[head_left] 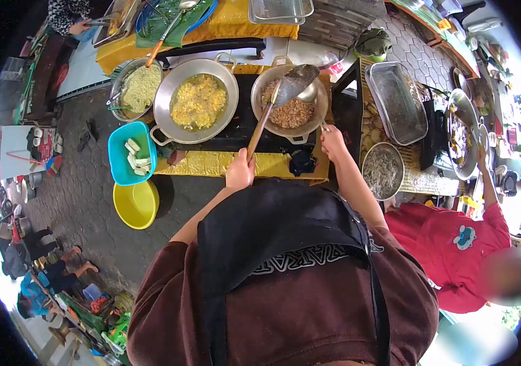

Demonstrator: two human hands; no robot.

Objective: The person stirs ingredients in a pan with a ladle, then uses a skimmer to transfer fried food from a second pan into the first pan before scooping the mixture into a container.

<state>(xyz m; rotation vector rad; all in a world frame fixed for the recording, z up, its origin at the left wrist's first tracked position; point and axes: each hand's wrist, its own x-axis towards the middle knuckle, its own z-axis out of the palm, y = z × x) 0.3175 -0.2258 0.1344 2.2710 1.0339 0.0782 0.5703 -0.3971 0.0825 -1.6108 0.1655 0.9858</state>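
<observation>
My left hand (240,170) is closed around the wooden handle of a metal spatula (262,129). The broad dark blade lies over a wok (259,110) of browned, crumbly food (294,116). My right hand (333,143), at the wok's right rim, is closed on the thin handle of what looks like a metal ladle (308,94), its round bowl inside the wok beside the spatula blade. To the left, a larger wok (164,117) holds yellow fritters (198,102) in oil.
A bowl of yellowish batter (141,88), a blue basin with pale pieces (114,160) and a yellow basin (135,204) stand at left. On the right are a wire basket (398,104) and a bowl of small fish-like food (384,171). A person in red (449,244) works at another wok (463,131).
</observation>
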